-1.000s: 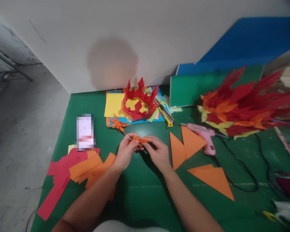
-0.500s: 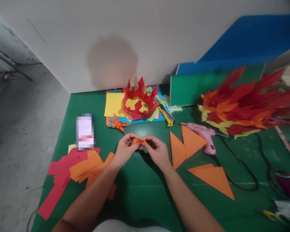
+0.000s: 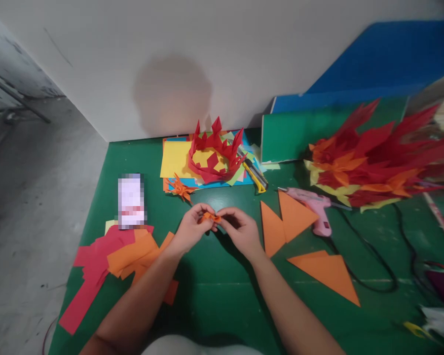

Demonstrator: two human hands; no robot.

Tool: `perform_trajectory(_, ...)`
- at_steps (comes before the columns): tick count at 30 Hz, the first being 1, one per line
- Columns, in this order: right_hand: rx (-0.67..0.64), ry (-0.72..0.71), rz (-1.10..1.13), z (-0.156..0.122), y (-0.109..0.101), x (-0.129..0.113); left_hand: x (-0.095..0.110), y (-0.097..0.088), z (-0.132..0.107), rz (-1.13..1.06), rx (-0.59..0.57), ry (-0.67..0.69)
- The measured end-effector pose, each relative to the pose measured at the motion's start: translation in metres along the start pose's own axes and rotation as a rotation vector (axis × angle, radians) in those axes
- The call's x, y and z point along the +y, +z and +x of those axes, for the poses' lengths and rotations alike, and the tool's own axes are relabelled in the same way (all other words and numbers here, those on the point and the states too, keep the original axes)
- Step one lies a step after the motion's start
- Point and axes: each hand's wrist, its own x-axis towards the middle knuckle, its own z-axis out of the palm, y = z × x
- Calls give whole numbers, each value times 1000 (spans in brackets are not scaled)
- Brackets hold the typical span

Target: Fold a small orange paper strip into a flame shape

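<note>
Hands at centre of the green table [image 3: 214, 296]: left hand [image 3: 190, 230] and right hand [image 3: 241, 230] both pinch a small folded orange paper piece [image 3: 210, 217] between closed fingertips, just above the table. Right of this piece lie orange paper triangles [image 3: 286, 222] and a pink glue gun [image 3: 314, 207]; beyond it, a red paper crown [image 3: 214, 155]; left, red and orange scraps [image 3: 111, 256].

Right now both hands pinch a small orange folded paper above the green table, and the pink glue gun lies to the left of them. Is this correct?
Not quite. In the head view the pink glue gun lies to the right of the hands, beside the orange triangles. The left hand and right hand do pinch the small orange folded paper.
</note>
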Motion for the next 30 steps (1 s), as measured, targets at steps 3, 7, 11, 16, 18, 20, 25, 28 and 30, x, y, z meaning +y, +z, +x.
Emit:
perform_trajectory(3,-3,3,-38,0,1,1,1,-1,1,49,4,13)
perform_trajectory(7,6,-11,-62,1,0,1,0,-3,1,55,2,3)
perform_trajectory(11,36,-71,-83,1,-2,1,-1,-5,2,5,-13,-39)
perform_trajectory(16,41,-131,-167,1,-2,0,0,-5,3,-2,-1,-23)
perform_trajectory(18,30,-152,-195,2,-1,-1,-1,-4,3,14,7,0)
perform_trajectory(20,29,-168,-206,2,-1,-2,-2,-4,3,-5,16,24)
perform_trajectory(25,50,-169,-197,4,-5,-2,-3,-1,2,-97,46,45)
perform_trajectory(28,61,-156,-169,5,-5,-2,-1,0,0,-92,64,53)
perform_trajectory(30,63,-129,-141,5,-5,-2,1,1,-1,-98,71,50)
